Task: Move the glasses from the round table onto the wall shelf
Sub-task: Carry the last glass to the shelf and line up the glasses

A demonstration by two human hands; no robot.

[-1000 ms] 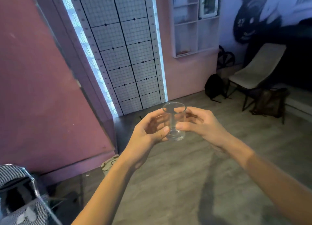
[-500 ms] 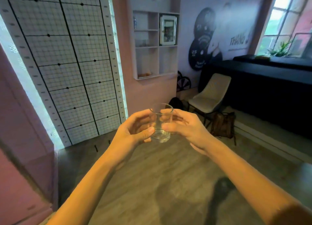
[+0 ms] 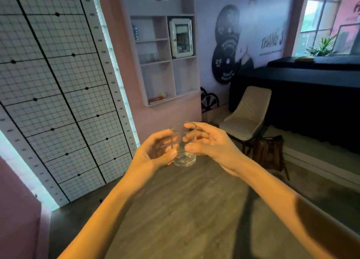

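A clear drinking glass [image 3: 183, 145] stands upright in the air at the frame's middle, held from both sides. My left hand [image 3: 153, 151] grips its left side with the thumb near the base. My right hand [image 3: 210, 142] wraps its right side, fingers at the rim. The white wall shelf [image 3: 165, 61] with several open compartments hangs on the pink wall above and beyond the glass, some way off. Faint clear glasses [image 3: 148, 58] seem to stand in a middle-left compartment. The round table is out of view.
A framed cabinet [image 3: 181, 38] fills the shelf's upper right compartment. A beige chair [image 3: 245, 116] and a brown bag [image 3: 268, 151] stand at the right, before a long black counter [image 3: 311, 95]. A gridded panel [image 3: 58, 95] covers the left wall.
The view has swung right and up and moved closer to the wall shelf, which now looms larger. Both hands still hold the glass the same way in front of me.
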